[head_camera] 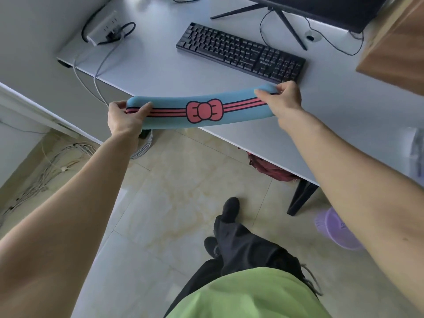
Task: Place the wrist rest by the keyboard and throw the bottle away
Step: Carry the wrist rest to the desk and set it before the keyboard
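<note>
A long blue wrist rest (pixel 174 117) with pink stripes and a pink bow is held in the air over the front edge of the white desk (pixel 156 70). My left hand (pixel 125 119) grips its left end and my right hand (pixel 283 99) grips its right end. The black keyboard (pixel 241 52) lies on the desk just beyond the rest, angled from upper left to lower right. At the right frame edge, something clear and blurred (pixel 416 154) sits on the desk; I cannot tell whether it is the bottle.
A monitor on a black stand (pixel 282 14) sits behind the keyboard. A power strip (pixel 104 28) with cables lies at the desk's back left. A purple basket (pixel 337 228) stands on the floor right of the desk leg. A wooden panel (pixel 394 42) is at the upper right.
</note>
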